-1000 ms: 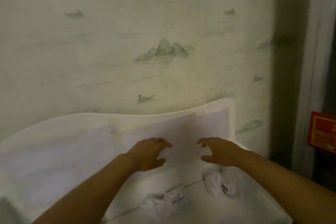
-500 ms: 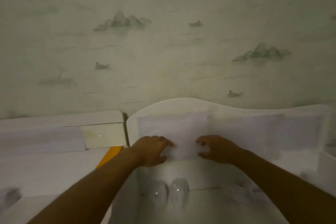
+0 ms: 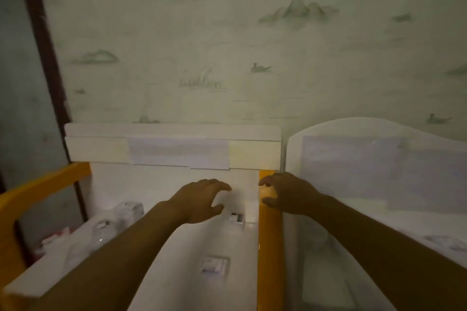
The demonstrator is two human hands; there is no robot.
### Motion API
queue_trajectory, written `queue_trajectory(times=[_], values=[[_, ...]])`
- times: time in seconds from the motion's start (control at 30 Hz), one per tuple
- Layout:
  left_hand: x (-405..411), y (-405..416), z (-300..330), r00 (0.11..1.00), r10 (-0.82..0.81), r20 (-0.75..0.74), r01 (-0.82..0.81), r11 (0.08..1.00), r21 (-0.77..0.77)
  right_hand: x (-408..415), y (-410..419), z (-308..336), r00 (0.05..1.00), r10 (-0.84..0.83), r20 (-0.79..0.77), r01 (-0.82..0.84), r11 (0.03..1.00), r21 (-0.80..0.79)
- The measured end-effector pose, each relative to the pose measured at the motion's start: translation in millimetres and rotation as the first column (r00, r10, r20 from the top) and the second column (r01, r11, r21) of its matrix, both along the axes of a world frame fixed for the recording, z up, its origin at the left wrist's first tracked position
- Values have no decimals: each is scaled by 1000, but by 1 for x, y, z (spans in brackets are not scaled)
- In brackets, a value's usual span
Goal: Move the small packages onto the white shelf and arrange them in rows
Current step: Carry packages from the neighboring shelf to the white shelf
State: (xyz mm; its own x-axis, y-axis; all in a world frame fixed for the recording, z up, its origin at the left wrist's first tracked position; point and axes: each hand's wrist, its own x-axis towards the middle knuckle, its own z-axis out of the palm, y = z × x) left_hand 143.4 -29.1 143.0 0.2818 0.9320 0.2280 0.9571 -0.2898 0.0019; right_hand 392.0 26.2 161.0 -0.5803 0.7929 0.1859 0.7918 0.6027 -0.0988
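My left hand hovers with curled, spread fingers over the white shelf surface, holding nothing. My right hand is beside it, fingers apart, above the shelf's yellow right edge. A small white package with a dark label lies just below and between the hands. Another small flat package lies nearer to me on the shelf. Several clear-wrapped packages are piled at the left of the shelf.
A white bin with a curved rim stands to the right of the shelf. A yellow rail frames the shelf's left side. The patterned wall rises behind. A dark door frame runs down the left.
The view has swung left from the white bin to the yellow-edged shelf. Both hands have stayed empty and moved along with it.
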Motion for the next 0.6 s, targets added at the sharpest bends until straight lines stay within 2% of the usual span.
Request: queue_trajectory(times=[0.23,0.43,0.6], values=[[-103,-42,-17,979,203,32,-201,977,-75,-97,-14,-4,992,115,53,-115,993,-12],[-187,-65,-51,916,398,53,-384,907,-174,-176,8,-35,975,198,97,-186,975,-117],[-242,-68,-66,879,475,-50,-473,852,-227,-247,29,-51,951,298,78,-286,949,-132]])
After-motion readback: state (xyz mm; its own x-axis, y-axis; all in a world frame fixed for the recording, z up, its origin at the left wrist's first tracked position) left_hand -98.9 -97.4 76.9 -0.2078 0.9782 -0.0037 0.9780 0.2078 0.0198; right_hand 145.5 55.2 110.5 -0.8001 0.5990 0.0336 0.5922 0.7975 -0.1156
